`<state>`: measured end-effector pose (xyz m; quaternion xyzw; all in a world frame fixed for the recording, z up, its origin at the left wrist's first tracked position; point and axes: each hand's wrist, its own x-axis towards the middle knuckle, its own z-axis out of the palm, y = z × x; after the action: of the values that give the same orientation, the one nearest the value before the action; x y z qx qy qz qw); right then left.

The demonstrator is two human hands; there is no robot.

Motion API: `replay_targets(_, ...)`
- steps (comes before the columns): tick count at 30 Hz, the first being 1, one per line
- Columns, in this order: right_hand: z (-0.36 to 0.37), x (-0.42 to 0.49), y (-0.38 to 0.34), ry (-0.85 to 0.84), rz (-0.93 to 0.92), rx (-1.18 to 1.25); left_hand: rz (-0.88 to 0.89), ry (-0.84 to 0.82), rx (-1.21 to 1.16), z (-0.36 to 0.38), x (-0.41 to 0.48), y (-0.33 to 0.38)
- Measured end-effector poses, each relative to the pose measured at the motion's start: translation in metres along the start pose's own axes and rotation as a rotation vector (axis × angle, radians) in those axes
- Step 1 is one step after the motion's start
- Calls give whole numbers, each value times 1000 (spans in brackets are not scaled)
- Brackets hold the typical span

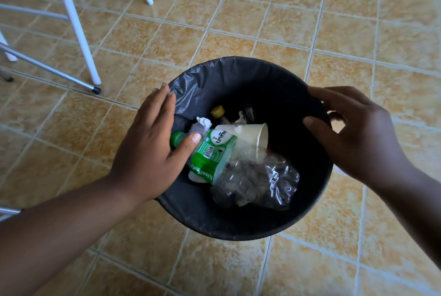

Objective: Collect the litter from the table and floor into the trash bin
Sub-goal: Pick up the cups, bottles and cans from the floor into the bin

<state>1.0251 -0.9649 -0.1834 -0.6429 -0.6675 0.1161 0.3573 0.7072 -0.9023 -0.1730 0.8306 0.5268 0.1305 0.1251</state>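
The left hand point(152, 150) lies flat, fingers straight, on the trash bin point(238, 231) rim, its thumb tip on the green bottle point(210, 152). The right hand point(358, 138) curls over the opposite rim, thumb inside.

The litter sits between them, nearer the left. The bottle's cap is under that thumb and its body slants rightward. Beyond it are a paper cup point(253, 136) and something yellow-capped point(217, 111), lost in shadow. The tabletop is out of sight.

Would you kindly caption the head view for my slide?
Left hand flat on the trash bin rim, right hand gripping it; bottle and cup inside.
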Motion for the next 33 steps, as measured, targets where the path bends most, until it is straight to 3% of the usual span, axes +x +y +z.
replay_targets(9, 3, -1, 9, 2, 172, 117, -7, 81, -119, -15, 14, -15)
replay_targets(13, 1, -3, 17, -23, 296, 242, -290, 87, -252, -17, 18, -31)
replay_targets(16, 0, -8, 21, -53, 429, 512, -521, -9, -551, -14, 18, -33)
replay_targets(18, 2, -15, 20, -54, 496, 590, -584, -9, -700, -15, 19, -27)
replay_targets(25, -19, -46, -25, 69, 653, 584, -575, 12, -733, -40, -9, 3)
replay_targets(33, -118, -89, -101, 76, 847, 461, -660, -30, -825, -110, -46, 78)
